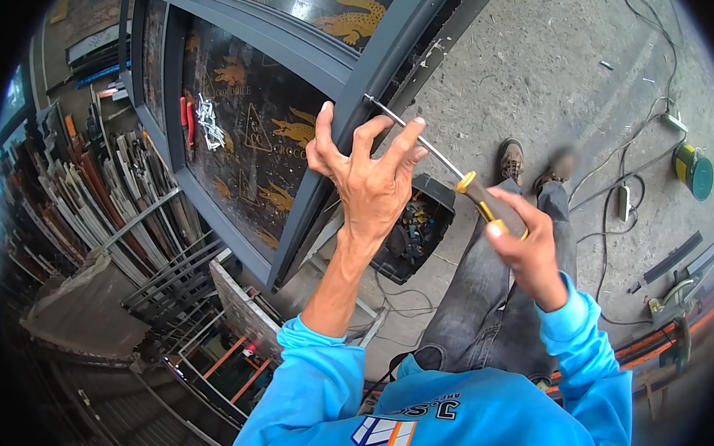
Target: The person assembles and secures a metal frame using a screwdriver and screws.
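My right hand [528,242] is closed around the brown and yellow handle of a screwdriver [487,204]. The thin shaft slants up to the left, and its tip meets the side of a dark grey metal frame [348,109]. My left hand [367,183] rests over that frame's edge, fingers bent and spread apart, with the index fingertip right at the shaft. Within the frame lies a dark board printed with gold crocodiles [240,136]. On this board sit a pile of small silvery fasteners [209,125] and red-handled pliers [188,120].
Below the frame, a black box [408,254] of tools stands on the concrete floor [534,71]. Cables and a power strip [624,202] run along the right, near a yellow and green bucket [698,176]. Long metal profiles [100,193] are stacked at left.
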A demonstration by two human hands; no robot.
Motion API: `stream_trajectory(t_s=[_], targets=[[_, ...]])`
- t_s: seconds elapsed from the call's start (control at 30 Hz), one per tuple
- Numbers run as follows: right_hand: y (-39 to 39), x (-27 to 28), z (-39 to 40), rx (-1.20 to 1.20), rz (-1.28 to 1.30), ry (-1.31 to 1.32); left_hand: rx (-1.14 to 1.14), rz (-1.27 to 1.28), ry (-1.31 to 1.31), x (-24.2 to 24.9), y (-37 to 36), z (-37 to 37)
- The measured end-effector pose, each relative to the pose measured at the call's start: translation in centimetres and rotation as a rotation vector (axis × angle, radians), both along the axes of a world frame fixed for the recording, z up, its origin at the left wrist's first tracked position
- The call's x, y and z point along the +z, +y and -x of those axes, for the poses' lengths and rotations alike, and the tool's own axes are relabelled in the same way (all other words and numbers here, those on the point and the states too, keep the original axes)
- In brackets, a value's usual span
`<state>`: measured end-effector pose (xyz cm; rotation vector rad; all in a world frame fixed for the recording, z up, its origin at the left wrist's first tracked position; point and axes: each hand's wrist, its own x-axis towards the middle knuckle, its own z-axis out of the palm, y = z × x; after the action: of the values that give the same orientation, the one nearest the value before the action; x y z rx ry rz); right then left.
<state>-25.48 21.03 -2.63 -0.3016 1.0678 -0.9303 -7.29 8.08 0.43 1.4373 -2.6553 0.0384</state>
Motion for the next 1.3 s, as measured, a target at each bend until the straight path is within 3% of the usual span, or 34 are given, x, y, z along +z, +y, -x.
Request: stream_trajectory(t_s=[0.07,0.13,0.2,0.23,0.27,0.3,0.33,0.37,0.43,0.47,0.53,0.6,0.63,0.67,0.73,0.77,0.8,0.87,0.93,0.97,1.03,1.1,1.13,1.17,1.2,1.23,1.27,1.3], targets=[[-0.2,-1.5,1.1,-0.145,-0.507,-1.127,-0.036,-0.013,-0.026,0.2,0.3,-0.6],[0.0,-2.4,-0.3,-0.11,-0.49,-1.338,-0.066,-0.042,-0.129,0.2,0.2,-0.4],[0.1,-0.2,-0.2,-0.073,-0.336,-0.782,-0.044,-0.055,-0.128,0.2,0.1,-0.1],[-0.2,1.8,-0.4,0.002,-0.109,-0.051,-0.033,-0.019,-0.07,0.0,0.0,0.0],[0.1,1.2,-0.9,0.001,0.248,0.363,-0.029,0.005,-0.016,0.1,-0.1,-0.1],[0.3,0.6,-1.4,-0.064,0.493,0.894,0.033,-0.015,0.11,0.6,-0.3,0.2],[-0.1,0.7,-0.6,0.023,0.582,1.132,0.055,-0.131,0.471,1.0,-1.2,-0.4],[-0.6,0.5,-0.1,0.015,0.593,1.142,0.137,-0.153,0.642,1.6,-2.5,-0.7],[-0.9,0.4,0.1,0.038,0.713,1.194,0.105,-0.109,0.415,4.1,-6.8,-2.5],[-0.8,0.4,0.0,0.048,0.714,1.181,-0.019,-0.044,0.021,4.4,-10.3,-3.4],[-1.2,0.0,0.1,0.132,0.709,1.249,0.214,-0.233,0.394,2.7,-14.4,-3.0],[-1.3,0.2,-0.3,0.145,0.727,1.263,0.482,-0.15,0.714,0.6,-15.6,-0.7],[-1.3,0.2,-0.6,0.138,0.741,1.266,0.512,-0.093,0.728,-0.7,-15.3,-0.2],[-1.1,0.2,-0.6,0.133,0.747,1.269,0.619,-0.186,1.036,-0.9,-14.9,0.3],[-1.4,-0.1,-0.5,0.223,0.733,1.278,0.54,-0.354,1.094,0.1,-14.4,-0.1],[-1.6,-0.1,-1.0,0.122,0.59,0.884,0.548,-0.356,1.173,-0.1,-14.4,0.1],[-2.0,0.3,0.0,0.176,0.306,0.252,0.558,-0.353,1.18,-0.2,-14.6,-0.1],[-2.8,0.2,1.8,0.017,-0.414,-0.794,0.514,-0.44,1.079,-0.2,-14.6,-1.0],[-2.3,-2.5,0.8,-0.048,-0.564,-1.167,0.482,-0.464,1.064,-0.1,-14.4,-1.0],[-2.3,-2.8,0.5,-0.032,-0.521,-1.14,0.467,-0.476,1.057,0.0,-14.3,-1.0],[-2.9,-0.8,1.3,0.032,-0.318,-0.593,0.471,-0.478,0.973,0.1,-14.3,-2.6],[-3.1,0.8,1.5,-0.006,0.037,0.053,0.216,0.017,-0.048,0.8,-13.6,-3.8],[-2.9,0.8,1.2,-0.019,0.275,0.428,0.131,-0.138,0.281,2.0,-12.4,-3.3],[-2.4,0.8,0.9,-0.048,0.352,0.762,-0.116,-0.132,0.124,3.4,-11.0,-2.4],[-2.4,0.7,0.6,-0.05,0.351,0.761,-0.231,-0.13,0.038,3.8,-11.0,-2.2],[-2.3,0.6,0.4,-0.042,0.542,0.955,-0.35,-0.127,-0.038,4.1,-10.9,-2.0],[-2.3,0.5,0.0,-0.031,0.742,1.141,-0.449,-0.239,-0.046,3.6,-12.2,-2.5],[-2.1,0.2,0.1,0.014,0.782,1.183,-0.536,-0.343,-0.05,3.4,-12.8,-3.2]])
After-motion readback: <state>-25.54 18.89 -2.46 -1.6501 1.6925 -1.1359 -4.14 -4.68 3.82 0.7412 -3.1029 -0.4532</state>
